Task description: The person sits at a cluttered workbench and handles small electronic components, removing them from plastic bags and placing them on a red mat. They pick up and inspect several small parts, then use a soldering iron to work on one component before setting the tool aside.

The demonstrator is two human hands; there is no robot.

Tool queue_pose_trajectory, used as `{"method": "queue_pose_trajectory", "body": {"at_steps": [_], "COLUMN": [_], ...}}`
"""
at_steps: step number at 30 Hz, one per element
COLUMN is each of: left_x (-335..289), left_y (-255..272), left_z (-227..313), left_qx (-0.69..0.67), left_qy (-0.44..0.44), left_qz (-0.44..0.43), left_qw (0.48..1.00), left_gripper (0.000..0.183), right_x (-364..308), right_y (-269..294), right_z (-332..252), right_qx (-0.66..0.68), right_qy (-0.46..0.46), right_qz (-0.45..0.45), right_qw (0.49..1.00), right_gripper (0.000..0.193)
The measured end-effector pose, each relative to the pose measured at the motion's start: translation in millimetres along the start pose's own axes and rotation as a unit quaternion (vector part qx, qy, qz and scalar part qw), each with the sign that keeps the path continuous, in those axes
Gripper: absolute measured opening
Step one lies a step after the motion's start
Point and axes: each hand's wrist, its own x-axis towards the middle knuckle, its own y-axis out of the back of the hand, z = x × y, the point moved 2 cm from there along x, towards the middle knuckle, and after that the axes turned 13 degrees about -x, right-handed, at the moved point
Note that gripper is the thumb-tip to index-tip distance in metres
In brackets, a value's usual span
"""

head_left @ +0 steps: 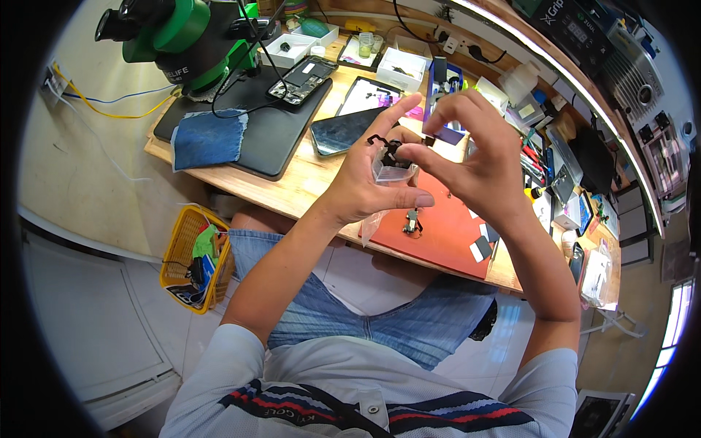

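Above the desk's front edge, my left hand [362, 182] holds a small clear plastic bag [393, 172] between thumb and fingers, its index finger stretched out. A thin black flex cable [391, 149] sticks out at the bag's top. My right hand [478, 157] is curled beside it, the thumb tip against the black cable; its other fingertips are partly hidden. Below the hands, a small metal-and-black phone part [412, 221] lies on the orange-red mat [445, 237]. A dark-screened phone [347, 133] lies just behind my left hand.
On the left stand a green-and-black microscope [190, 44], an opened phone [305, 79] and a blue cloth [209, 139] on a black pad [274, 157]. White trays [401, 67] line the back; tools [537, 160] crowd the right. A yellow basket [171, 252] sits on the floor.
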Motion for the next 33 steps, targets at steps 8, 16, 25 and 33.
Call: {"method": "queue_pose_trajectory", "body": {"at_steps": [8,16,25,33], "left_x": [0.8,2.8,-0.7,-16.3], "left_y": [-3.5,6.8,-14.8,7.2], "left_z": [2.9,4.8,13.0,17.2], "left_qx": [0.047,0.095,0.183,0.286], "left_qy": [-0.010,-0.024,-0.014,-0.209], "left_qz": [0.001,0.010,-0.016,0.061], "left_qw": [0.999,0.995,0.983,0.933], "left_gripper": [0.117,0.117,0.108,0.108], "right_x": [-9.2,-5.3,-10.2,-54.7], "right_y": [-4.1,8.2,10.6,24.0], "right_z": [-7.3,9.4,1.6,64.4], "right_qx": [0.132,0.210,0.195,-0.080], "right_qy": [-0.038,-0.140,-0.018,-0.253], "right_qz": [-0.216,-0.165,-0.306,-0.308], "right_qw": [0.967,0.953,0.932,0.914], "right_gripper": [0.024,0.029,0.028,0.024]}}
